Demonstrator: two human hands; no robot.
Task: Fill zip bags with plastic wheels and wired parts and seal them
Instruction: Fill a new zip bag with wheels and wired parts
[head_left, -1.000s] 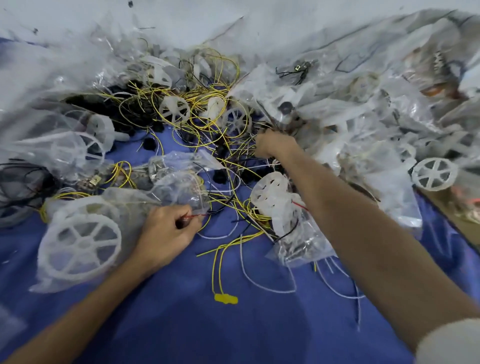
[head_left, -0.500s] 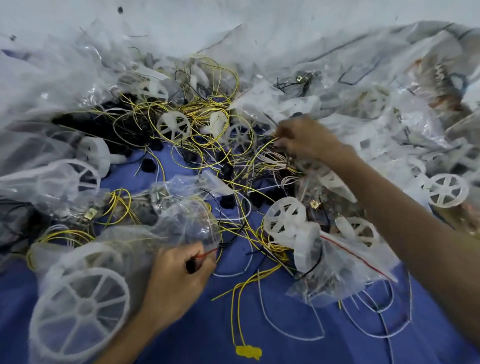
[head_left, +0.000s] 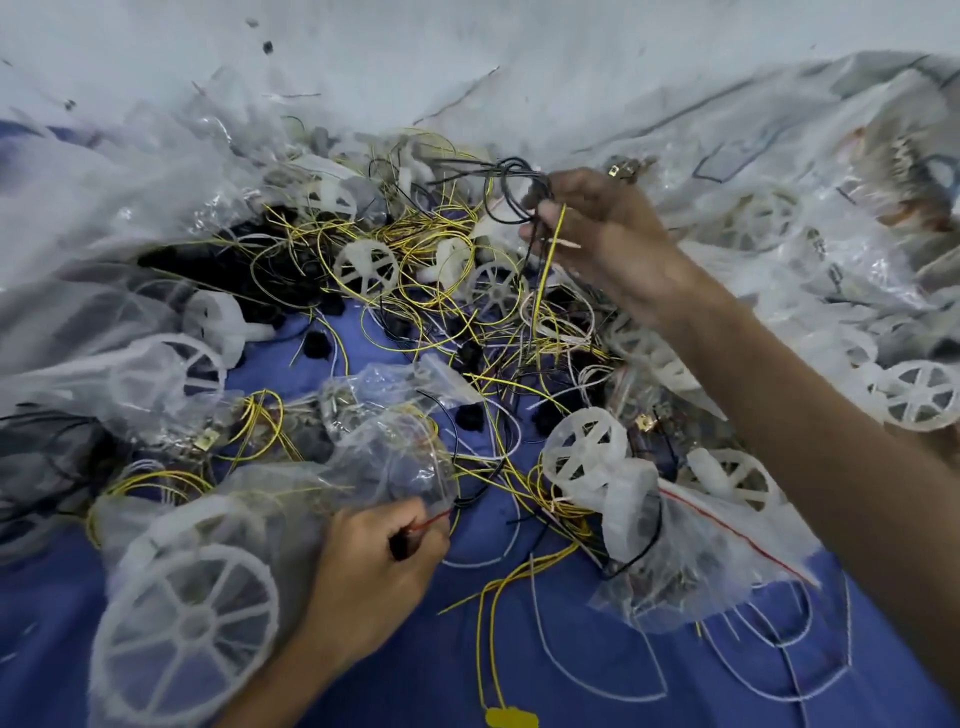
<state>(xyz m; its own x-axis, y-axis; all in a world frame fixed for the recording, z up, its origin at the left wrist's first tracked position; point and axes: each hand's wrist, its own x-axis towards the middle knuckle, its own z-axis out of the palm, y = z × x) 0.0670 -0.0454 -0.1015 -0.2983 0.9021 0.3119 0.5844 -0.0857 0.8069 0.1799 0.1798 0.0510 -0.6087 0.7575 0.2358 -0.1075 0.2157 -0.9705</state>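
A: The bags (head_left: 395, 467)?
B: Thin clear plastic film, glossy, crinkled.
A: And the wheels (head_left: 366, 267)?
B: Matt, translucent white plastic.
A: Wires (head_left: 431, 236)?
B: Smooth plastic sheathing, yellow and black. Beneath everything, matt blue cloth (head_left: 395, 691).

Colour rundown: blue base, yellow/black/white on top.
cloth (head_left: 415, 675) is plain blue. yellow wires (head_left: 549, 254) make up most of the tangle, with black wires (head_left: 511, 182) and white wires (head_left: 540, 623) mixed in. wheel (head_left: 187, 629) is translucent white with a spoke pattern. zip bag (head_left: 384, 467) is clear with a red seal line. tag (head_left: 511, 718) is yellow. small lumps (head_left: 317, 345) are black.
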